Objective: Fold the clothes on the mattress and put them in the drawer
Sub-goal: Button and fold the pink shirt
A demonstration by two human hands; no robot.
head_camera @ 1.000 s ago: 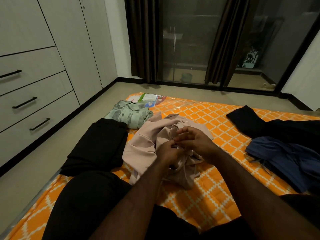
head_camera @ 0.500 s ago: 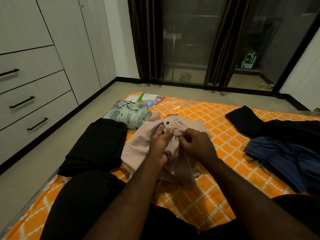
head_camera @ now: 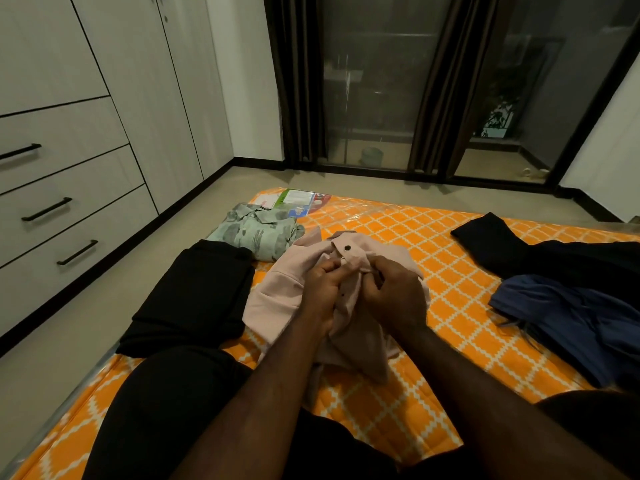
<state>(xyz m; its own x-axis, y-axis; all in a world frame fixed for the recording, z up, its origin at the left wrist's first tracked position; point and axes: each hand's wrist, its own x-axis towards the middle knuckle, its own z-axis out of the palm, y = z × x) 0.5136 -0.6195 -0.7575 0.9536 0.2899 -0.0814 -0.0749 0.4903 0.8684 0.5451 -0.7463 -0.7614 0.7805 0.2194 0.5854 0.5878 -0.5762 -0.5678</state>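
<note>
The left hand [head_camera: 323,289] and right hand [head_camera: 394,292] are pressed close together. Each pinches the button placket of the pink shirt [head_camera: 277,296] with curled fingers. The fingertips are buried in the folds, so the exact grip points cannot be told.

The shirt lies bunched at the middle of the mattress [head_camera: 433,244]. A black folded garment [head_camera: 194,292] lies just beside it on the left, with a green patterned shirt [head_camera: 256,230] beyond. At right, a black garment [head_camera: 502,244] and a dark blue garment [head_camera: 571,313] are cut off by the frame edge.

A printed label [head_camera: 298,199] sits under clear plastic at the far corner; its writing is too small to read.

The mattress is orange with a white lattice and lies on a beige floor [head_camera: 104,289]. Closed drawers [head_camera: 69,209] with black bar handles stand at left. Dark curtains [head_camera: 294,81] flank a glass door [head_camera: 370,81] ahead.
</note>
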